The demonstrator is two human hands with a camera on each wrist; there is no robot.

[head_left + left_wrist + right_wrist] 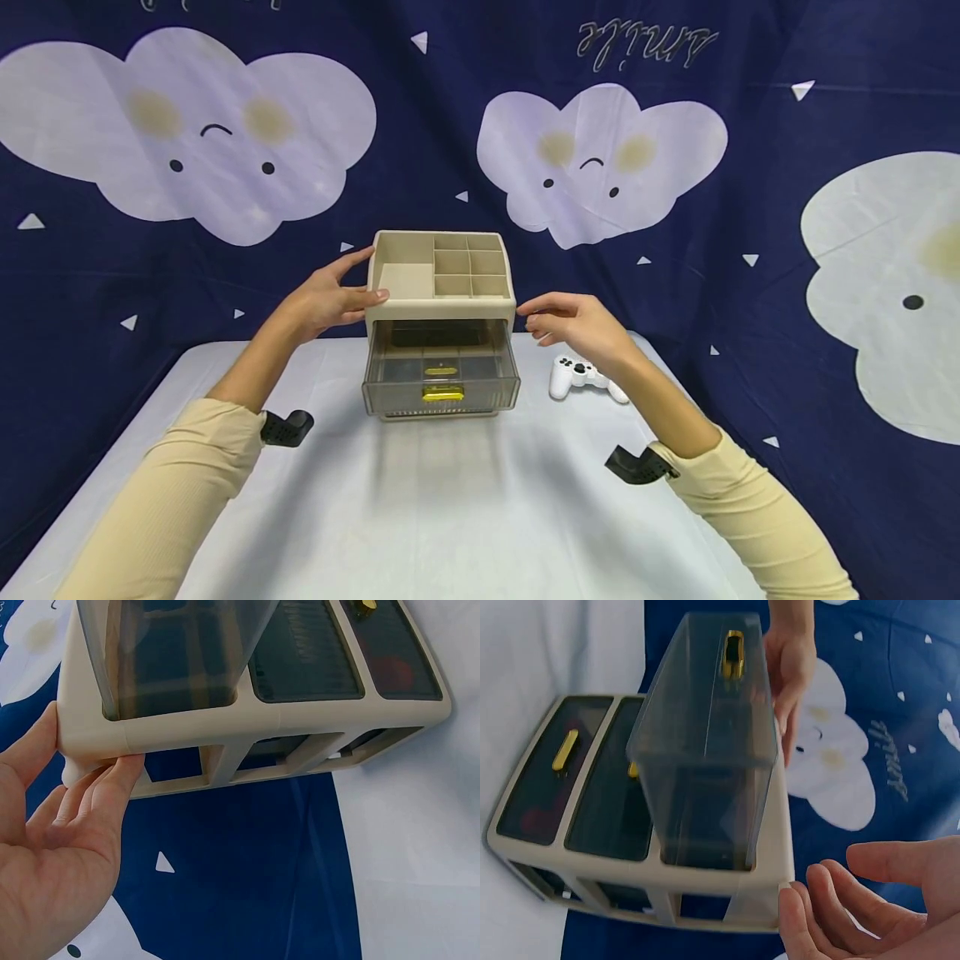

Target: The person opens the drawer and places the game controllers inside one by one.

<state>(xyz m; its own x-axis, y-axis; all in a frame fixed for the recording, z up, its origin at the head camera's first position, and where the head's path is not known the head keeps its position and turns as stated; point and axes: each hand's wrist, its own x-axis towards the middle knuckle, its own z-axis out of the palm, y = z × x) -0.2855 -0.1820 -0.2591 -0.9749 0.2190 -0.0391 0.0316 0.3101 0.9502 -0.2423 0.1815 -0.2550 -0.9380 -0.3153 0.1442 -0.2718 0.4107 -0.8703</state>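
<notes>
A cream desktop organizer (441, 309) with smoky see-through drawers stands on the table, its compartmented top uncovered. Its uppermost drawer (480, 393) is pulled out and bears a gold handle (442, 392). My left hand (318, 302) touches the organizer's upper left side, thumb over the front rim and fingers spread along the side. At the upper right corner, my right hand (573, 321) has loosely bent fingers and holds nothing. Its fingertips (791, 900) are at the organizer's edge; whether they touch, I cannot tell. The lower drawers (607, 802) are closed.
A white game controller (581, 375) lies on the white table (450, 517), right of the organizer and below my right hand. Behind hangs a dark blue cloth (420, 125) with cloud prints. Something reddish shows dimly through the lowest drawer front (536, 814).
</notes>
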